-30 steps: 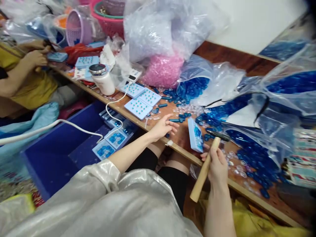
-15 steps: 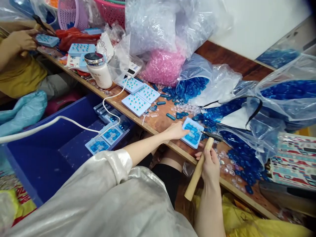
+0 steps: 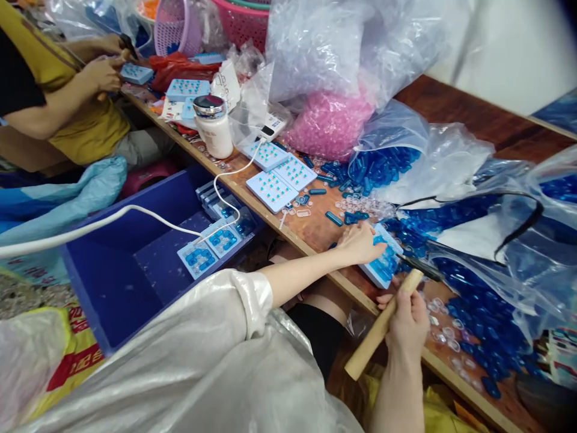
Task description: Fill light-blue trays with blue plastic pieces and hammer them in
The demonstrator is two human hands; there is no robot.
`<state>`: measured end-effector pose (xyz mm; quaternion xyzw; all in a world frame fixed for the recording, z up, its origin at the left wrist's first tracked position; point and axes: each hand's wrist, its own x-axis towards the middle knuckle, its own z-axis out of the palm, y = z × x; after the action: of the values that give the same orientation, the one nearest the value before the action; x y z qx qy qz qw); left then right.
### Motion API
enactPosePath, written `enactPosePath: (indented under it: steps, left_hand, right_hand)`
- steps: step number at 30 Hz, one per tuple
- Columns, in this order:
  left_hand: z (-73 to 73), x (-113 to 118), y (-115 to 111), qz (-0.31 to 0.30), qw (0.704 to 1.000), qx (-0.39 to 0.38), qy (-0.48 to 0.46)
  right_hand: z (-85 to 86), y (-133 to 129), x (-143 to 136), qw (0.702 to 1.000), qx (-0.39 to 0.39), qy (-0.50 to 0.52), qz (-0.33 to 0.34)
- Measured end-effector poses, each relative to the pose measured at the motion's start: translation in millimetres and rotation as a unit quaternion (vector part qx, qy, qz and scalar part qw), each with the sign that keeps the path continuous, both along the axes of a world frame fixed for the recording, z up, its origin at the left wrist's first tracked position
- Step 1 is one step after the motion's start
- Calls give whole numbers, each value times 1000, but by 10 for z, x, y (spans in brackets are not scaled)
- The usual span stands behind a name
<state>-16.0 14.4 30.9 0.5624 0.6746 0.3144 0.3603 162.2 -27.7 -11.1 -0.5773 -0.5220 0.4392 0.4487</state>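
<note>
At the table's edge, my left hand (image 3: 359, 242) grips the upper left side of a light-blue tray (image 3: 386, 268) with translucent blue pieces in it. My right hand (image 3: 407, 313) is closed around the wooden handle of a hammer (image 3: 376, 337). The hammer's dark head (image 3: 421, 267) is beside the tray's right side. Fingertips of my right hand are near the tray's lower corner. Loose blue pieces (image 3: 482, 328) and clear rings (image 3: 446, 331) lie to the right of the hammer.
Several light-blue plates (image 3: 271, 187) with small studs lie further left, near a white jar (image 3: 214, 129) and a white cable (image 3: 135, 208). Plastic bags (image 3: 315, 54) fill the back. A blue bin (image 3: 121, 300) stands below the edge. Another person's hands (image 3: 106, 72) work at upper left.
The view has shifted, so most things appear further right or left of before. The tray in my left hand now looks more tilted, and my left hand covers more of its upper left side.
</note>
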Motion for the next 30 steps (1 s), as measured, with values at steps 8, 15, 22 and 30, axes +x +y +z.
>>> enactPosePath:
  steps: [8,15,22,30]
  left_hand:
    - [75,-203,-100,-118,984,-48,-125]
    - [-200,-1286,-1507,-106,881,-112,-448]
    - [-744,-2587,-3426,367,824,-223,-370]
    - [-1441,-2534,-3290,435,840,-244,-211]
  right_hand:
    - [-26,-3,42,999,23,33,-8]
    - [-9,-23,22,998,45,39,15]
    - [25,-57,-54,998,40,33,24]
    - [21,-96,-53,998,33,-1,44]
